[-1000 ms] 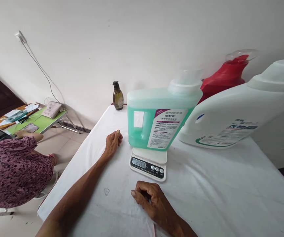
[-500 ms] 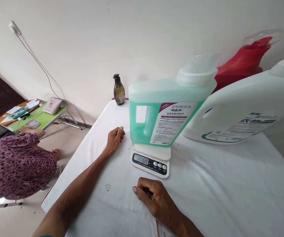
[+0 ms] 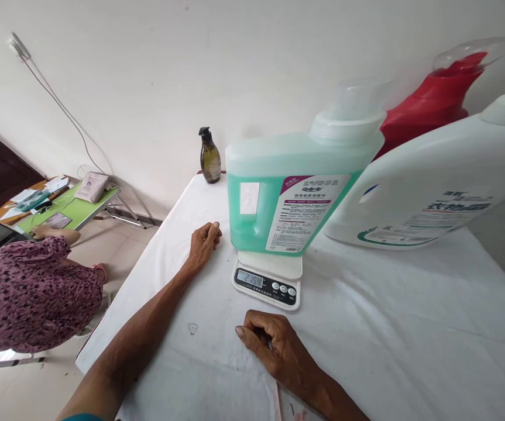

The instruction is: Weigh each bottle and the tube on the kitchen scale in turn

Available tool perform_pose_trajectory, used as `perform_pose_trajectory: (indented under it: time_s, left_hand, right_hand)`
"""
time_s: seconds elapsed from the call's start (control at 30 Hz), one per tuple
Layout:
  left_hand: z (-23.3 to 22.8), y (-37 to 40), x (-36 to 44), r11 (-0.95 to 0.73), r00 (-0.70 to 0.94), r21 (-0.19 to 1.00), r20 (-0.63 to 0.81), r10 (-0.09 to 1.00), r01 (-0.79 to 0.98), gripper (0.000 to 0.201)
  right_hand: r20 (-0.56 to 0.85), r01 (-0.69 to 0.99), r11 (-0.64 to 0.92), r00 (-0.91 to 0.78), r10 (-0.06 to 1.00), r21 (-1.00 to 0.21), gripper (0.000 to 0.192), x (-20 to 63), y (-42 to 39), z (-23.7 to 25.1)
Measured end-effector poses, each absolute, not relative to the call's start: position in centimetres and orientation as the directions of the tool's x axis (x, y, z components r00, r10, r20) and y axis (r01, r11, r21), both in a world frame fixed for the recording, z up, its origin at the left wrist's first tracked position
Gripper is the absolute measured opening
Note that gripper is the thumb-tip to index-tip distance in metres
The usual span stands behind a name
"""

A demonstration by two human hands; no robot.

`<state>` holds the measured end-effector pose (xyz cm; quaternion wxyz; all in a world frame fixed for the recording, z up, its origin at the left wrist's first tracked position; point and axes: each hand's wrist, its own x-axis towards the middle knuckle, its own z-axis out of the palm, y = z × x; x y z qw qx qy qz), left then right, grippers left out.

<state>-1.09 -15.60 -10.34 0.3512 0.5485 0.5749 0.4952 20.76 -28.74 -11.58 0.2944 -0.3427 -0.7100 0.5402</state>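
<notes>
Nearest to us, our right hand [image 3: 274,345] rests on the white tablecloth [image 3: 388,327], its fingers curled in loosely and holding nothing that we can see. Just beyond it sits a small white kitchen scale [image 3: 267,280], its display lit with digits, close to our knuckles but not touching them. On the scale's platform stands a green detergent jug [image 3: 287,199], upright, with a clear cap and a label facing us. Our left hand [image 3: 203,242] lies on the cloth to the left of the scale, near the jug's handle side but apart from it, the fingers bent together and empty. Behind and to the right of the green jug we see a large white detergent jug [image 3: 432,193] on the table, and behind that a red jug [image 3: 432,99] against the wall. Farther back, at the table's far edge, stands a dark pump bottle [image 3: 209,158]. Off to the left, another person in a patterned sleeve [image 3: 28,298] sits by a low green table [image 3: 76,211].
</notes>
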Motion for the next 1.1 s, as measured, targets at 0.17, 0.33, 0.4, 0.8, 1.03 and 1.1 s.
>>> perform_pose_trajectory:
  time_s: [0.17,0.33,0.4,0.8,1.03,1.1]
  left_hand:
    - [-10.3,-15.6,-1.0,-0.091,-0.153,0.960,0.135,0.979,0.264,0.061]
    - [-10.5,-15.5,-1.1,-0.097,-0.153,0.960,0.140,0.978,0.261,0.062]
    - [-10.4,-15.5,-1.1,-0.100,-0.151,0.961,0.143,0.978,0.257,0.061]
    - [-8.7,-15.8,-1.1,-0.169,-0.197,0.966,0.208,0.958,0.197,0.065]
    - [-0.7,-16.3,2.4,-0.457,0.035,0.869,0.459,0.888,0.190,0.070]
    - [0.3,-15.8,3.6,-0.446,0.053,0.881,0.443,0.895,0.155,0.063]
  right_hand:
    - [0.052,0.164,0.183,-0.589,0.806,-0.969,0.047,20.6,-28.7,-11.4]
    - [0.052,0.157,0.178,-0.590,0.806,-0.971,0.046,20.6,-28.7,-11.4]
    - [0.050,0.156,0.174,-0.589,0.807,-0.972,0.046,20.6,-28.7,-11.4]
    - [0.060,0.154,0.182,-0.583,0.810,-0.971,0.045,20.7,-28.7,-11.3]
    - [0.071,0.154,0.193,-0.574,0.816,-0.969,0.043,20.4,-28.5,-10.9]
    - [0.062,0.143,0.173,-0.568,0.820,-0.974,0.041,20.4,-28.5,-10.9]
